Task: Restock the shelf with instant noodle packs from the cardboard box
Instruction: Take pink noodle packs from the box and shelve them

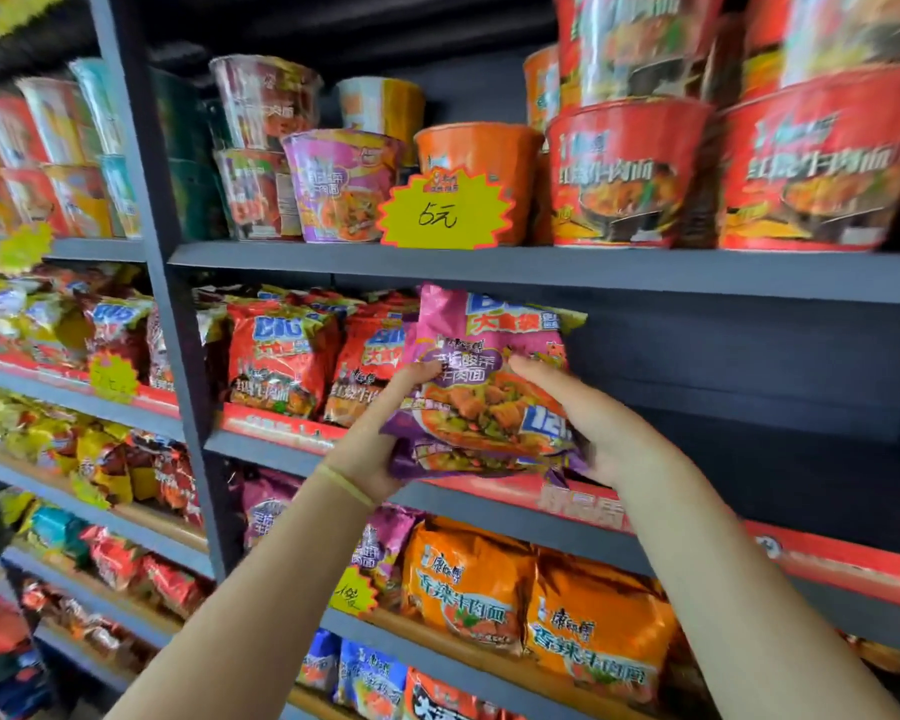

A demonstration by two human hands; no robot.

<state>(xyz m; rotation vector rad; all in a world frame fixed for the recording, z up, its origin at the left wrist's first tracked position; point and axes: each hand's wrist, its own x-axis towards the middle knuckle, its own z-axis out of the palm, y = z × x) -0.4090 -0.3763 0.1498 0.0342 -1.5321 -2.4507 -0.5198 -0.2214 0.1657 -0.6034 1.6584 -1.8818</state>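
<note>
I hold a small stack of purple instant noodle packs point(484, 387) upright at the front of the middle shelf point(567, 504). My left hand point(380, 439) grips their lower left edge, thumb on the front. My right hand point(593, 423) grips the right side, thumb on the front. Red noodle packs point(276, 356) stand on the same shelf just left of the purple ones. To the right of my hands the shelf is dark and bare. The cardboard box is out of view.
Cup noodle bowls point(630, 174) and a yellow price tag point(442, 210) fill the shelf above. Orange packs point(468, 584) and purple packs sit on the shelf below, blue ones lower still. A grey upright post point(178, 330) separates a left bay full of packs.
</note>
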